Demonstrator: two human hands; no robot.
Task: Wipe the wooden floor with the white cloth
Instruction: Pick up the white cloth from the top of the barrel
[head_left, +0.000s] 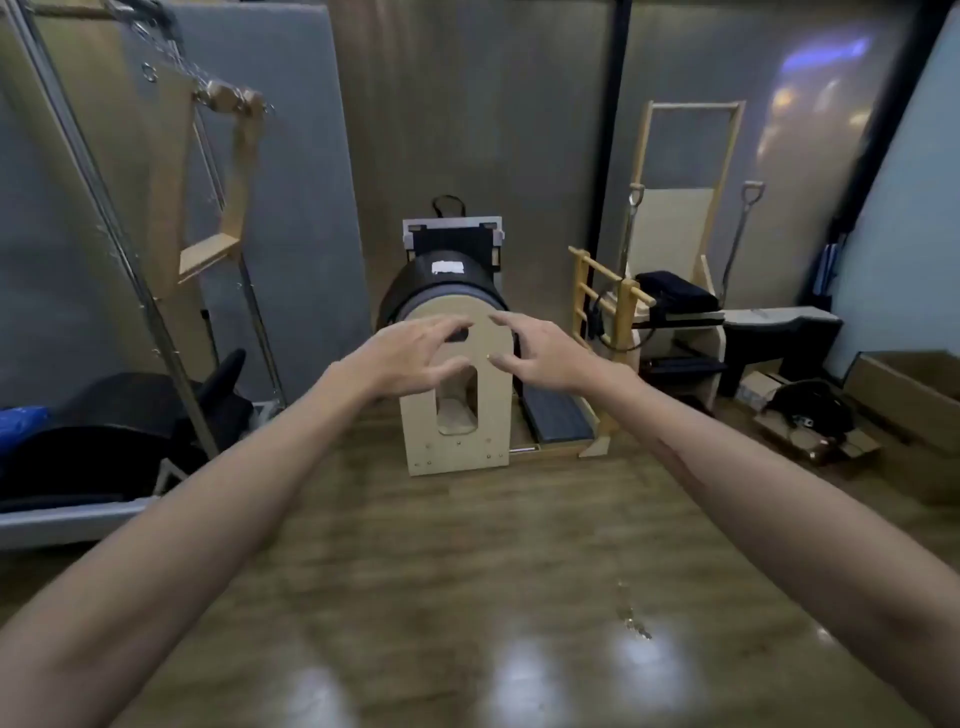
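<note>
The wooden floor (467, 561) fills the lower half of the head view, glossy with light reflections. A small white cloth (448, 267) lies on top of a black padded barrel (441, 291) with a pale wooden side panel. Both my arms stretch forward over the floor. My left hand (410, 358) and my right hand (540, 356) hover in front of the barrel's wooden panel, fingers spread, holding nothing. The cloth lies beyond and above both hands, apart from them.
A metal frame with black equipment (104, 431) stands at the left. A wooden ladder rack and chair (675, 291) with dark cushions stand at the right. Cardboard boxes (904, 400) and clutter lie far right. Grey panels line the wall.
</note>
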